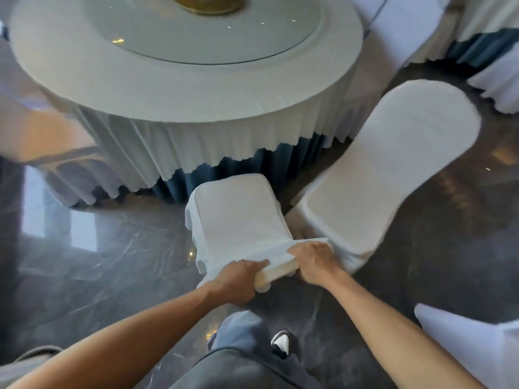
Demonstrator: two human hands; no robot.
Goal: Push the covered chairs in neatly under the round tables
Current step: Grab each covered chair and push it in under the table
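Observation:
A white-covered chair (238, 211) stands in front of me, its seat facing the round table (179, 88). Both hands grip the top of its backrest: my left hand (238, 279) at the left end, my right hand (311, 261) at the right end. The seat's front edge lies just short of the table's white skirt with its blue underskirt. A second covered chair (393, 158) stands right beside it, angled, its seat touching the first chair's right side. The table carries a glass turntable (196, 32).
Dark glossy marble floor (98, 262) spreads to the left. Another covered chair (477, 341) is at the lower right, and more white covers and a blue-skirted table (483, 46) at the upper right. My leg and shoe (280, 343) are below the chair.

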